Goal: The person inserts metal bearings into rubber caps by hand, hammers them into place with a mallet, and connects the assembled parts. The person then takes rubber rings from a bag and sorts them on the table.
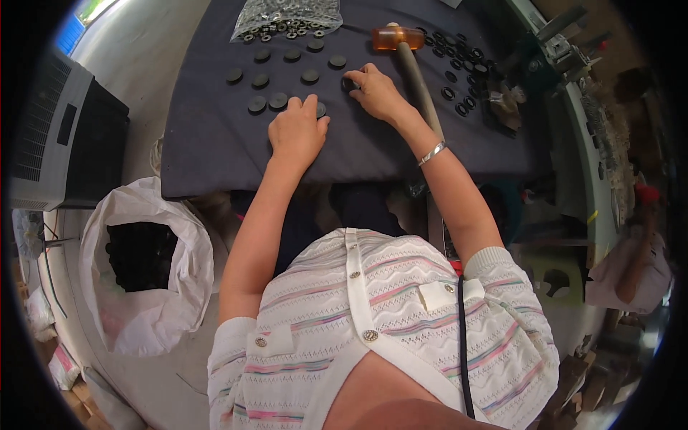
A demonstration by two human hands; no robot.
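Note:
My right hand [378,93] pinches a small black round disc [349,84] between thumb and fingers, just above the dark cloth. To its left, my left hand [298,130] is closed around the edge of a dark grey disc [320,110] at the cloth; part of that disc is hidden by the fingers. Right beside the left fingers lies another dark grey disc [278,101]. Several more such discs, one of them a flat disc [310,76], lie spread in loose rows beyond my hands.
A hammer with an amber head [396,38] lies right of my right hand. Several black rings [461,110] are scattered beyond it. A clear bag of small metal rings [287,20] sits at the far edge. A white sack [147,315] with black contents stands on the floor, left.

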